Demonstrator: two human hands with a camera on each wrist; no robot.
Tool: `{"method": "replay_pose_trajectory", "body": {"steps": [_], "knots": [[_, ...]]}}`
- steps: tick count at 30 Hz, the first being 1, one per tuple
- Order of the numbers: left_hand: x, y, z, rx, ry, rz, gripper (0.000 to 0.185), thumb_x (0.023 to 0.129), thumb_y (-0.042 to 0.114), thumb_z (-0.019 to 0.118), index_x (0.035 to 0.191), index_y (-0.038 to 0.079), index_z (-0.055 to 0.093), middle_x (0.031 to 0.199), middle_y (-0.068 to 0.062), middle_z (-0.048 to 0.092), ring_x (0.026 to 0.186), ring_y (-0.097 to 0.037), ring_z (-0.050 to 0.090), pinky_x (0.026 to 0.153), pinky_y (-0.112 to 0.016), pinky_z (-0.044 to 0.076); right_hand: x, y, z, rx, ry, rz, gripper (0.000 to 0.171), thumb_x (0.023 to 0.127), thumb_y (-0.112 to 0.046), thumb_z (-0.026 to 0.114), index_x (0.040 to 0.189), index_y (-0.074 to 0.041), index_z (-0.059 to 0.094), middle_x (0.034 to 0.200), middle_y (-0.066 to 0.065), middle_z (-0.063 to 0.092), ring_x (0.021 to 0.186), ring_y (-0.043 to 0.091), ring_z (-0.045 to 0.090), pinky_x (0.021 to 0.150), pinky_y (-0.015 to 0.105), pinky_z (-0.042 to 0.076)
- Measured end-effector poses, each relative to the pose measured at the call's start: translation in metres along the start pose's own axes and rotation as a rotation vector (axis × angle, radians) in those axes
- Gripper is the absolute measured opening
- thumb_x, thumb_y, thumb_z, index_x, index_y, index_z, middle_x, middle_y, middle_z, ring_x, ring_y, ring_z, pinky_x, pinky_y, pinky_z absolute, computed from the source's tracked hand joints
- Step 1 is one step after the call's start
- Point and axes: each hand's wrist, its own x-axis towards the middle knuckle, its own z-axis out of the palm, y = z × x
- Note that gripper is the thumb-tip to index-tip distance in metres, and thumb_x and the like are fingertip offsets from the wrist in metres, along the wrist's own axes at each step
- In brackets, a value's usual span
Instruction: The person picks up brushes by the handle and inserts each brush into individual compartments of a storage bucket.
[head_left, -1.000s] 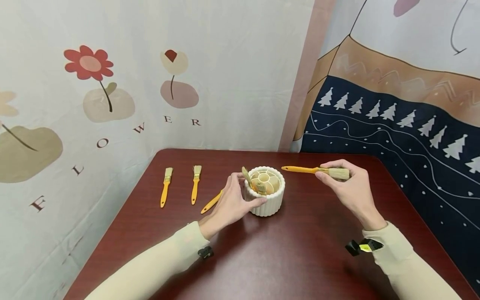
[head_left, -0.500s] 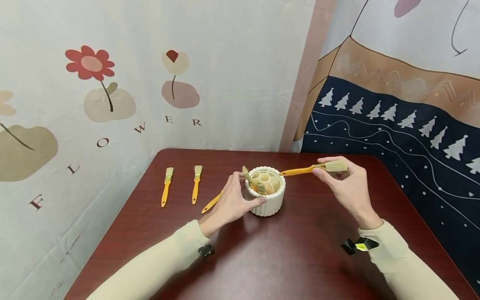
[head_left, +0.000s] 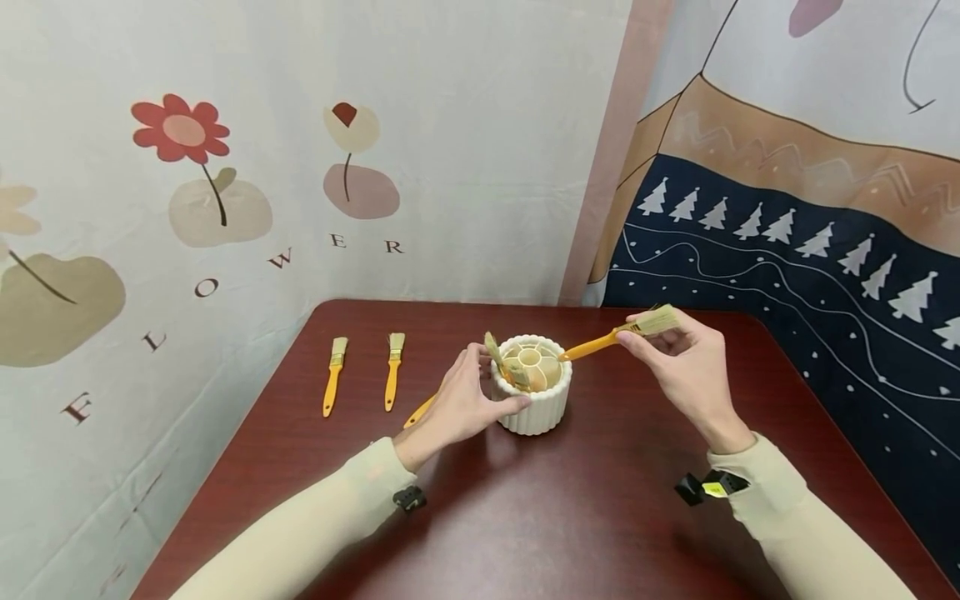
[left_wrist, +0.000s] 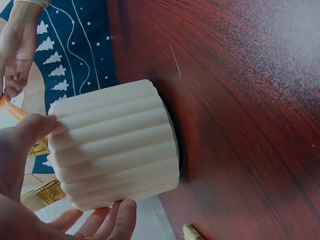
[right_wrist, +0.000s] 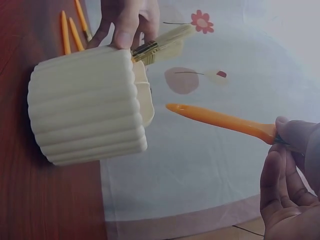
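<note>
A white ribbed round holder (head_left: 536, 414) with a divided inside stands on the table. My left hand (head_left: 461, 404) grips it from the left, thumb at the near rim and fingers round the far side. Two bristle-up paintbrushes lean in its left compartments, one brush (head_left: 492, 347) farther left and another brush (head_left: 517, 375) nearer the thumb. My right hand (head_left: 693, 367) pinches a yellow-handled paintbrush (head_left: 591, 344) near its metal band. Its bristles point up right, and the handle end slopes down to the holder's right rim. The right wrist view shows the orange-looking handle (right_wrist: 220, 120) pointing toward the holder's opening.
Two more paintbrushes, a left one (head_left: 332, 379) and a right one (head_left: 393, 372), lie on the dark red table (head_left: 592, 517). A third brush (head_left: 418, 412) is partly hidden behind my left hand. Printed cloth (head_left: 480, 167) hangs behind the table.
My right hand has moved left, tilting the brush so its handle end drops from beside the holder to its right rim. The left hand keeps its grip in place.
</note>
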Motion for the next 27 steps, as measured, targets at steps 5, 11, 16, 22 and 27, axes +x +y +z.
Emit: {"method": "replay_pose_trajectory", "body": {"steps": [5,11,16,22,27], "knots": [[0.002,0.000,-0.002,0.006,-0.007,0.005,0.078,0.085,0.038,0.104,0.140,0.005,0.059,0.138,-0.019,0.070,0.128,-0.032,0.075,0.107,-0.047,0.061,0.002,-0.003,0.004,0.028,-0.015,-0.014,0.033,0.101,-0.008,0.092,0.131,-0.002,0.082,0.116,-0.023,0.083,0.098,-0.001,0.081,0.093,0.014,0.065],[0.004,-0.002,-0.004,0.002,-0.025,0.011,0.077,0.085,0.036,0.104,0.139,0.005,0.060,0.141,-0.020,0.070,0.130,-0.033,0.076,0.110,-0.052,0.063,0.003,-0.003,0.010,0.057,-0.050,-0.021,0.032,0.101,-0.007,0.092,0.131,-0.004,0.083,0.118,-0.018,0.086,0.099,0.002,0.082,0.092,0.015,0.066],[0.004,-0.004,-0.006,-0.009,-0.048,-0.003,0.077,0.086,0.036,0.104,0.140,0.005,0.059,0.143,-0.020,0.071,0.134,-0.037,0.077,0.115,-0.058,0.063,0.002,-0.002,0.014,0.055,-0.075,-0.031,0.032,0.101,-0.006,0.091,0.131,-0.006,0.083,0.120,-0.012,0.088,0.098,0.003,0.082,0.090,0.015,0.066],[0.005,-0.004,-0.008,0.012,-0.065,-0.016,0.079,0.086,0.041,0.104,0.142,0.007,0.059,0.145,-0.017,0.071,0.136,-0.037,0.076,0.115,-0.056,0.063,0.002,-0.001,0.019,0.045,-0.109,-0.050,0.032,0.099,-0.003,0.093,0.129,-0.007,0.083,0.121,-0.003,0.088,0.097,0.004,0.081,0.088,0.015,0.066],[0.006,-0.005,-0.008,0.004,-0.074,-0.008,0.079,0.087,0.042,0.104,0.142,0.006,0.059,0.146,-0.017,0.071,0.136,-0.039,0.076,0.115,-0.057,0.063,0.003,0.000,0.022,0.060,-0.144,-0.079,0.031,0.096,0.002,0.093,0.124,-0.007,0.085,0.120,-0.005,0.087,0.098,0.005,0.081,0.088,0.016,0.066]]}}
